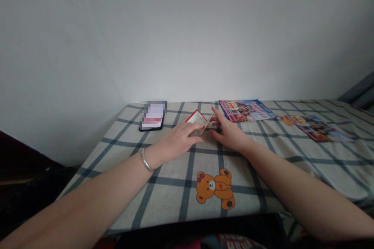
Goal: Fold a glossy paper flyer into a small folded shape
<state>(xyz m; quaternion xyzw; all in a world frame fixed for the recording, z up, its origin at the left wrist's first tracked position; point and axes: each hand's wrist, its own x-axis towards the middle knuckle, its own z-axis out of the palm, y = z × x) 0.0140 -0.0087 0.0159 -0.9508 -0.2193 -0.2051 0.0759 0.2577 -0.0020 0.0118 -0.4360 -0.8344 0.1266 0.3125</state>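
A small booklet with a red cover [196, 116] lies opened out on the cloth, one pale page [208, 123] standing up at a slant. Over its near left part is my left hand [185, 134], fingers on the page and thumb on the near side, gripping the booklet; a silver bangle [146, 160] circles that wrist. My right hand [226, 128] is at the raised page's right side. Its index finger is stretched up and its thumb stands apart, with the other fingertips against or just behind the page. The fingers partly hide the print.
A phone [153, 116] with a lit, blurred screen lies to the left. Toward the right are a colourful leaflet [247, 109] and a second leaflet [317, 127]. The checked tablecloth [163, 198] bears a printed bear [214, 188]. A white wall [187, 39] rises behind the table.
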